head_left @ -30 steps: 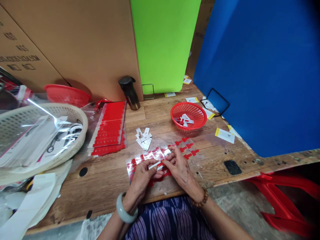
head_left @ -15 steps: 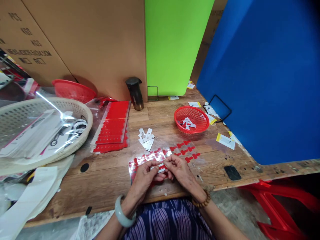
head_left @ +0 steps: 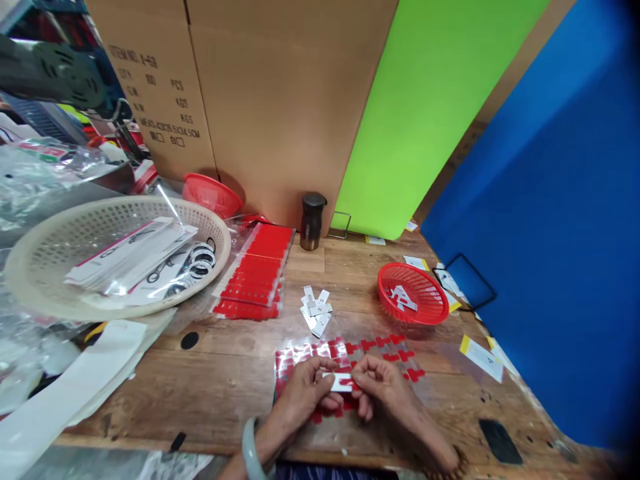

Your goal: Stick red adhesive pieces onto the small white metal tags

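My left hand [head_left: 311, 388] pinches a small white notched card [head_left: 340, 382] between thumb and fingers, over the table's front part. My right hand [head_left: 384, 385] is closed at the card's right end, its thumb and forefinger on a small red piece, mostly hidden by the fingers. Beneath both hands lies a clear sheet with rows of red T-shaped stickers [head_left: 367, 345]. Just beyond it is a loose pile of similar white cards [head_left: 316, 309]. To the right, a red plastic basket [head_left: 434, 297] holds several more of these cards.
A large cream basket [head_left: 50, 217] with bagged printed cards stands on the left. Stacked red sheets [head_left: 260, 263] lie beside it, near a dark lidded jug [head_left: 312, 223]. Cardboard [head_left: 280, 100], a green panel [head_left: 425, 120] and a blue panel [head_left: 545, 200] stand behind and right.
The camera view has turned, so the table things appear further right and lower. Both hands stay together over the sticker sheet, and more of the white card now shows between them.
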`<state>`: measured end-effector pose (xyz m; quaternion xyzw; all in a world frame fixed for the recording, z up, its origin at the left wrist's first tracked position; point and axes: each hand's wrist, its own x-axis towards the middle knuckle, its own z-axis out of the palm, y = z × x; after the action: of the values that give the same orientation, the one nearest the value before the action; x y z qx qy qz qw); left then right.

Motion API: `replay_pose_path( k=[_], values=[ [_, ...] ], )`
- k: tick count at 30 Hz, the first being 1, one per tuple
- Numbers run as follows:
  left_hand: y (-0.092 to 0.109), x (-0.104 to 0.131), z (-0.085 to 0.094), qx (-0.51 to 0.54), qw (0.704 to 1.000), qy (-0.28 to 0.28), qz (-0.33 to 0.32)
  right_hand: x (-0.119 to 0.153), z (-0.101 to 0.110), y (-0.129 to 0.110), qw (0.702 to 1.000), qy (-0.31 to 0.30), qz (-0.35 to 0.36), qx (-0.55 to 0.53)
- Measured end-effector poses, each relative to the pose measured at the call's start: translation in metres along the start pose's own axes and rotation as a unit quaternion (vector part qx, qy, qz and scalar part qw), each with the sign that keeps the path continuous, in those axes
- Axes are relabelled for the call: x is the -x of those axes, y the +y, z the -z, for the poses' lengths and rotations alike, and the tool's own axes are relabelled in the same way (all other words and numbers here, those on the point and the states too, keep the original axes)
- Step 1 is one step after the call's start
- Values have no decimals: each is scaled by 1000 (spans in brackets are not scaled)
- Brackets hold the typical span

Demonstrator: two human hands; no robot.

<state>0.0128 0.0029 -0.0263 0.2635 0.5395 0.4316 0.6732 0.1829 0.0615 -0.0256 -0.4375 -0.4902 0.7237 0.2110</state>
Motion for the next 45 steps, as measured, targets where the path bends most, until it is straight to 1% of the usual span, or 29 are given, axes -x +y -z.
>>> replay_pose_path(
  k=[2, 3, 5, 6, 7, 8, 10, 11, 12, 13, 14, 15, 16, 18, 19, 20, 21, 22, 26, 29, 31, 33, 35, 37, 39, 40, 42, 44, 45],
  values=[
    [-2, -1, 5, 16, 1000, 12, -17, -2, 16, -13, 997, 71, 22, -35],
    [-4, -1, 7, 24, 999, 17, -21, -4, 24, -19, 988, 124, 46, -76],
    [-9, -2, 11, 38, 999, 17, -19, -9, 38, -30, 948, 232, 109, -187],
    [-12, -3, 12, 45, 999, 15, -16, -12, 41, -34, 928, 265, 135, -225],
    [-16, -5, 13, 52, 998, 13, -13, -16, 42, -36, 919, 276, 149, -240],
    [-19, -7, 13, 59, 998, 12, -12, -20, 40, -37, 922, 269, 153, -233],
    [-26, -11, 13, 73, 997, 12, -6, -31, 28, -37, 954, 217, 136, -158],
    [-29, -12, 13, 78, 997, 13, -1, -38, 21, -36, 970, 184, 126, -100],
    [-30, -14, 13, 83, 996, 13, 2, -46, 13, -36, 979, 159, 125, -33],
    [-31, -14, 13, 86, 996, 14, 3, -54, 5, -37, 979, 145, 135, 44],
    [-31, -14, 13, 87, 996, 13, -1, -62, -1, -38, 969, 140, 158, 131],
    [-31, -13, 13, 86, 996, 13, -9, -71, -6, -39, 944, 140, 200, 221],
    [-30, -12, 13, 85, 996, 12, -18, -79, -9, -41, 907, 133, 243, 316],
    [-29, -10, 12, 77, 996, 11, -33, -93, -13, -43, 819, 105, 294, 482],
    [-29, -9, 12, 71, 997, 12, -35, -99, -13, -44, 783, 88, 301, 537],
    [-29, -9, 12, 65, 997, 13, -38, -103, -12, -44, 759, 74, 299, 574],
    [-29, -9, 12, 60, 997, 14, -40, -107, -11, -43, 745, 65, 295, 594],
    [-30, -9, 11, 55, 998, 15, -40, -109, -10, -42, 741, 58, 291, 603],
    [-32, -11, 12, 40, 998, 19, -43, -111, -5, -37, 731, 37, 295, 614],
    [-32, -11, 12, 37, 998, 22, -42, -109, -1, -37, 733, 34, 306, 607],
    [-29, -10, 11, 48, 998, 30, -36, -106, 3, -39, 741, 42, 312, 593],
    [-24, -7, 9, 70, 996, 52, -33, -98, 6, -41, 754, 52, 317, 573],
    [-15, -4, 8, 95, 991, 83, -40, -84, 8, -43, 768, 57, 318, 553],
    [-5, -3, 7, 110, 986, 111, -57, -65, 8, -43, 793, 46, 313, 520],
    [3, -2, 6, 102, 985, 123, -70, -44, 5, -41, 834, 18, 297, 465],
    [6, -2, 5, 92, 987, 113, -72, -34, 3, -38, 851, 6, 284, 442],
    [8, -3, 3, 64, 993, 74, -59, -18, -1, -31, 879, -15, 261, 399],
    [5, -3, 0, 34, 998, 40, -37, -8, -5, -22, 903, -28, 241, 354],
    [3, -3, -1, 24, 999, 32, -27, -6, -5, -18, 917, -26, 229, 327]
  ],
)
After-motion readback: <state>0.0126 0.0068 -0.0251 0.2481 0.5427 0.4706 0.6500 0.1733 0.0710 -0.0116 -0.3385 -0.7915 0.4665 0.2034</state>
